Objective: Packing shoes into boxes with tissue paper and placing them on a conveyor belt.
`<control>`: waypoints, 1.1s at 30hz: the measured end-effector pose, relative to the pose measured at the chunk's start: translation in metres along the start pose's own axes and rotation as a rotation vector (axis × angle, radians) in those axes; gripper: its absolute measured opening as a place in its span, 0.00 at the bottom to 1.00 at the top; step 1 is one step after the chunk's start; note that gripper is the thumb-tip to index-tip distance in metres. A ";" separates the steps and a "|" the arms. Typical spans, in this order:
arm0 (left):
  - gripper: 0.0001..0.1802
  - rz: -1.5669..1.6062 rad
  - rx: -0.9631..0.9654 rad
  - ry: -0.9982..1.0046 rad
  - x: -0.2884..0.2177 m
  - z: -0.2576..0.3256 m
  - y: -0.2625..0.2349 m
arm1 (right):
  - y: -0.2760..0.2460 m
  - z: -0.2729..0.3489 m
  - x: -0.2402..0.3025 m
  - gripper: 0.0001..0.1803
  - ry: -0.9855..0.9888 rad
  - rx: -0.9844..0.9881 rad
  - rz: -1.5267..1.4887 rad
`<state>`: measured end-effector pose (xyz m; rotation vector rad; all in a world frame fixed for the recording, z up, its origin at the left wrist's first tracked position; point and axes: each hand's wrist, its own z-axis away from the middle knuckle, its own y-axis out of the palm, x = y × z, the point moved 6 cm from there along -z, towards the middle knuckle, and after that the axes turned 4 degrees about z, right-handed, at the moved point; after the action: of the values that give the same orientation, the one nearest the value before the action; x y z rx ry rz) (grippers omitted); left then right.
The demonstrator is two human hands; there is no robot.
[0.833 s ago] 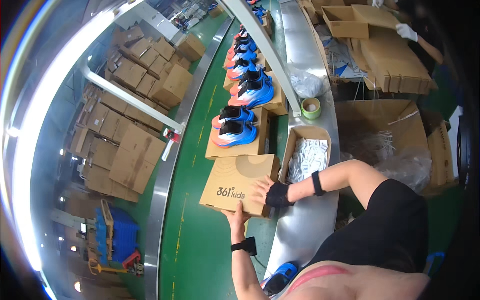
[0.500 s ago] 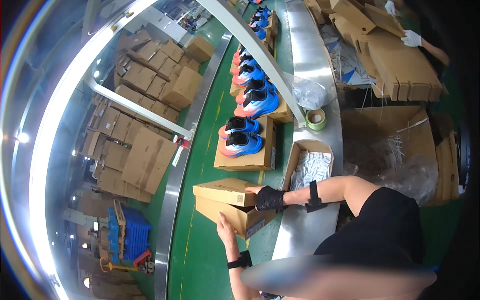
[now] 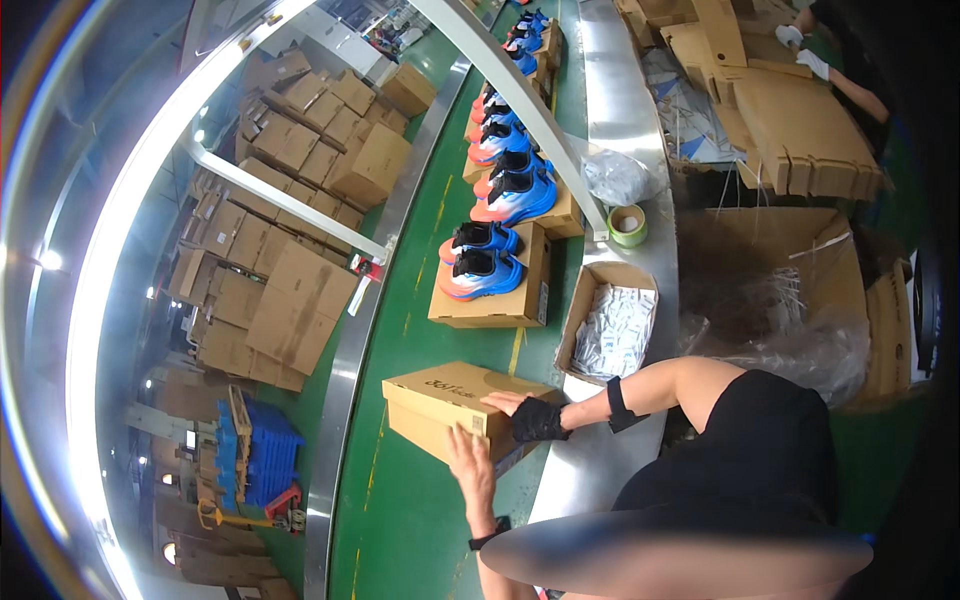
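Observation:
A closed brown cardboard shoe box (image 3: 440, 392) lies on the green conveyor belt (image 3: 400, 520) just in front of me. My right hand (image 3: 525, 412), in a black fingerless glove with a black wrist band, lies flat on the lid's near right corner. My left hand (image 3: 470, 462) presses against the box's near side, fingers pointing up. Both hands hold the box between them. Behind it stands another shoe box (image 3: 520, 295) with a pair of blue, white and orange sneakers (image 3: 478, 262) on top.
More shoe boxes topped with sneakers (image 3: 515, 185) run up the belt. On the metal side table sit an open carton of white packets (image 3: 612, 325), a green tape roll (image 3: 627, 225) and a plastic bag (image 3: 615, 175). Another person's gloved hand (image 3: 790, 35) handles flat cartons far right. Stacked cartons (image 3: 290, 200) stand left.
The shoe box has turned and slid nearer along the belt, its lid now fully down. My left hand has moved from under the box to its near side.

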<state>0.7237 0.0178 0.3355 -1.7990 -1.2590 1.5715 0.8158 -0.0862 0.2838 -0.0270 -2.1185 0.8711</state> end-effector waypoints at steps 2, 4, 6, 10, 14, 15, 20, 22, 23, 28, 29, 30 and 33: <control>0.28 -0.432 0.057 -0.068 -0.008 0.009 0.019 | 0.005 -0.004 -0.023 0.33 0.137 -0.024 -0.503; 0.29 -0.407 0.065 -0.063 -0.005 0.015 0.015 | -0.015 -0.009 -0.028 0.33 0.200 -0.019 -0.583; 0.30 -0.380 0.067 -0.067 0.004 0.026 0.008 | -0.044 -0.007 -0.025 0.35 0.389 0.020 -0.568; 0.30 -0.328 0.064 -0.112 0.022 0.041 0.007 | -0.032 0.004 -0.025 0.35 0.194 0.001 -0.404; 0.29 0.125 -0.220 -0.123 0.049 0.036 -0.031 | -0.030 -0.017 -0.086 0.36 0.427 -0.108 -0.588; 0.30 0.358 -0.272 -0.294 0.111 0.060 -0.046 | -0.056 -0.017 -0.067 0.34 0.605 -0.079 -0.885; 0.24 -0.370 0.056 -0.574 0.229 0.177 -0.030 | -0.057 0.008 -0.127 0.21 0.824 -0.044 -1.069; 0.27 -0.221 0.159 -0.986 0.282 0.237 -0.009 | -0.075 0.024 -0.166 0.22 0.691 -0.152 -0.493; 0.31 0.112 0.132 -1.276 0.262 0.252 0.002 | -0.090 0.040 -0.189 0.23 0.639 -0.134 -0.303; 0.30 0.160 0.253 -0.982 0.250 0.296 0.010 | -0.034 0.099 -0.206 0.18 0.044 0.866 0.553; 0.32 0.231 0.355 -0.908 0.239 0.297 0.020 | -0.015 0.098 -0.206 0.15 -0.034 0.911 0.648; 0.32 0.239 0.358 -0.903 0.225 0.277 0.028 | -0.017 0.085 -0.177 0.12 -0.054 0.890 0.609; 0.31 0.192 0.445 -0.838 0.201 0.229 0.044 | -0.045 0.071 -0.147 0.11 0.083 0.745 0.490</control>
<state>0.5124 0.1118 0.1326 -1.0117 -0.9167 2.6121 0.8749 -0.2061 0.1792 -0.1943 -1.6117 1.8671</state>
